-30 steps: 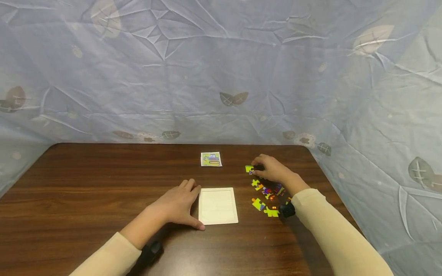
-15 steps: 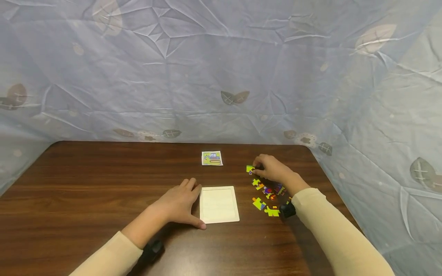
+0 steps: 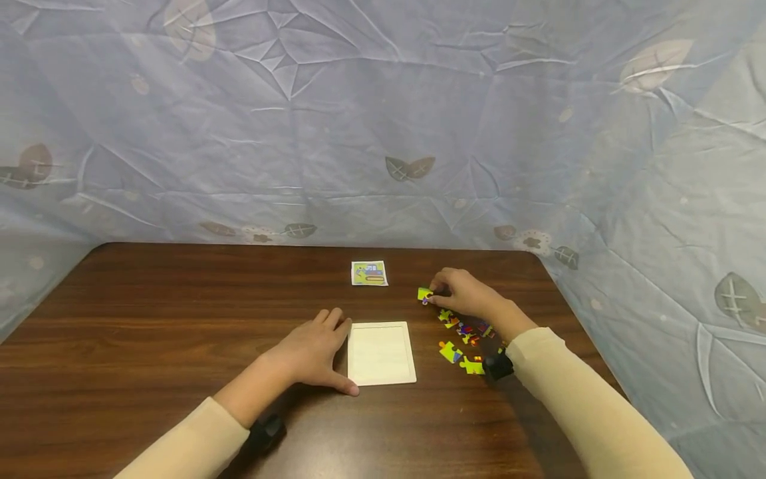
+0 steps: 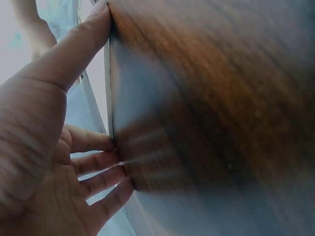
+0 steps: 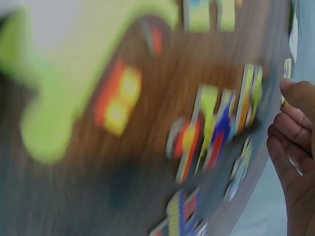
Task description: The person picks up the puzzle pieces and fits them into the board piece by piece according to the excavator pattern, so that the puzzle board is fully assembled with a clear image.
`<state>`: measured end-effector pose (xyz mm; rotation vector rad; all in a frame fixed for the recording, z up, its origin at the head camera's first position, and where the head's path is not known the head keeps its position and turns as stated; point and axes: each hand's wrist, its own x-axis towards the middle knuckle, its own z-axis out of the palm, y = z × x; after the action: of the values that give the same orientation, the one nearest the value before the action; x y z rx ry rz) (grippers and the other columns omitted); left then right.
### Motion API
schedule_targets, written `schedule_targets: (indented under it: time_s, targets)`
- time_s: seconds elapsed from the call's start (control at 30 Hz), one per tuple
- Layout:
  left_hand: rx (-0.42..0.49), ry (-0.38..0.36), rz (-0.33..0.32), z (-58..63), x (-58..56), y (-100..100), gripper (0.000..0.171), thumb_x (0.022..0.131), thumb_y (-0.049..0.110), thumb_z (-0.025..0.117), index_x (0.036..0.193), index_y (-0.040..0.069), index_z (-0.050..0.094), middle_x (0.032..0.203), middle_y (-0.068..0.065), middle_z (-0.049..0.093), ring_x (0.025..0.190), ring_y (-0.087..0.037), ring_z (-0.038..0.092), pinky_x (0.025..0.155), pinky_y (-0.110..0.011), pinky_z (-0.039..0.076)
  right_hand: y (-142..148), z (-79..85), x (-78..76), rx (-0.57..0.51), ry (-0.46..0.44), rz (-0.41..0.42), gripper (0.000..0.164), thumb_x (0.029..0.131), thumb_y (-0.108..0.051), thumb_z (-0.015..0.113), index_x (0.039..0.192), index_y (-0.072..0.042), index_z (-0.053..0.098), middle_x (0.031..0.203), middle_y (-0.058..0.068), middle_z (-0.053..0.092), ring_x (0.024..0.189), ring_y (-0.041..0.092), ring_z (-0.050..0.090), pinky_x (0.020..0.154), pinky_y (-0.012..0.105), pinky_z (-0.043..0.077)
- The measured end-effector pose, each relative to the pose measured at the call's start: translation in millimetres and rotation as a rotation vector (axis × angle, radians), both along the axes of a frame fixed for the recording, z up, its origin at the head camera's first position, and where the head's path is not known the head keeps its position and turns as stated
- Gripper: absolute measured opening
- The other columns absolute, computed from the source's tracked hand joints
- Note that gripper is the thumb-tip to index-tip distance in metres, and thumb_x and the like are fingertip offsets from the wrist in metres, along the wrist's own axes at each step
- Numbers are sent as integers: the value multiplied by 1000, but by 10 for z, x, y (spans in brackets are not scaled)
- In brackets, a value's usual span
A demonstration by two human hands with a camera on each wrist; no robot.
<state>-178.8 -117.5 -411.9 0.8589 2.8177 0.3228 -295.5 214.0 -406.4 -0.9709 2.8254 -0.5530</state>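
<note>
My left hand (image 3: 314,349) rests at the left side of a square, cream-coloured puzzle tray (image 3: 381,354), thumb near its front corner and index finger near its back corner. In the left wrist view the thumb and index finger (image 4: 93,140) touch the tray's edge, and the other fingertips rest on the table. To the right, my right hand (image 3: 463,293) pinches a yellow-green jigsaw piece (image 3: 424,295) between thumb and fingers. Under and in front of that hand lie several loose jigsaw pieces (image 3: 450,352), some hidden by the wrist; they look blurred in the right wrist view.
A small picture card (image 3: 369,273) showing a vehicle on a yellow-green ground lies behind the tray. The dark wooden table (image 3: 179,313) ends at a grey-blue leaf-patterned cloth (image 3: 341,133) hanging at the back and sides.
My right hand has shifted slightly left, carrying the pinched jigsaw piece away from the pile. My left hand stays at the tray; the head view has shifted slightly.
</note>
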Motion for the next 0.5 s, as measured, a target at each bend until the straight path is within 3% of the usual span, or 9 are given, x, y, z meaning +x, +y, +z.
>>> schedule_targets:
  time_s: [0.2, 0.5]
  targets:
    - [3, -3, 2, 2, -3, -6, 122, 70, 72, 85, 152, -9, 45, 143, -21, 49, 125, -34, 50, 100, -51, 54, -354, 31, 157, 8, -16, 71, 20, 98, -19, 75, 110, -3, 73, 108, 8, 71, 103, 24, 70, 94, 39, 60]
    - [3, -14, 11, -4, -3, -1, 123, 69, 73, 86, 152, -8, 46, 143, -20, 50, 127, -34, 50, 101, -51, 54, -829, 81, 409, 30, -46, 220, 19, 98, -16, 73, 112, -3, 73, 109, 8, 70, 101, 19, 68, 90, 31, 59]
